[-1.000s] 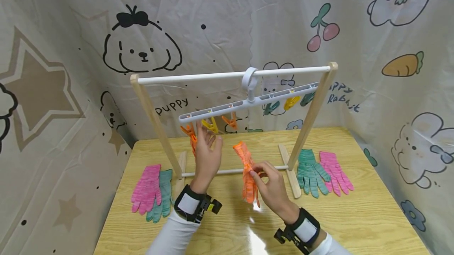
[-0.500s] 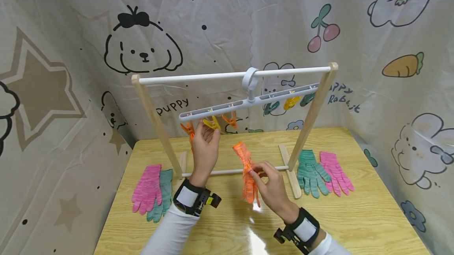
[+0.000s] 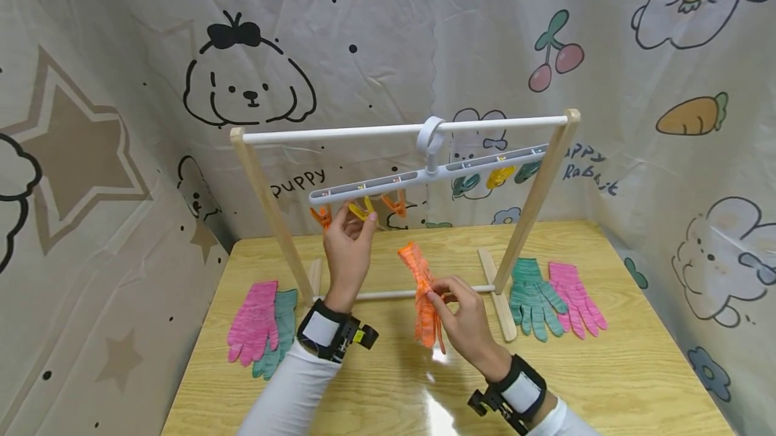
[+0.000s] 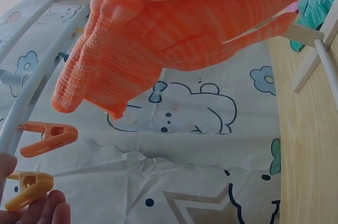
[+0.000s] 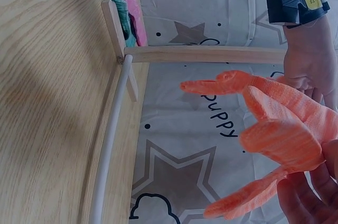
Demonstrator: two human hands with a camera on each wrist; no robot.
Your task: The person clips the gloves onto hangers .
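My left hand is raised to the hanger and pinches a yellow clothespin under its left half. In the left wrist view the thumb and fingers lie on either side of that yellow clothespin. Orange clothespins flank it, one at the hanger's end, partly behind my hand, and one nearer the middle. Low in front of the rack, my right hand grips a bunched orange glove by its middle. The right wrist view shows the glove's fingers spreading out from my grip.
The hanger hooks over the white rail of a wooden rack and slants. Green and yellow clothespins hang on its right half. Pink and green gloves lie left on the table; green and pink ones lie right.
My left hand has shifted from beside the end orange clothespin onto the yellow one, its thumb closing against it. My right hand and the orange glove have stayed in place.
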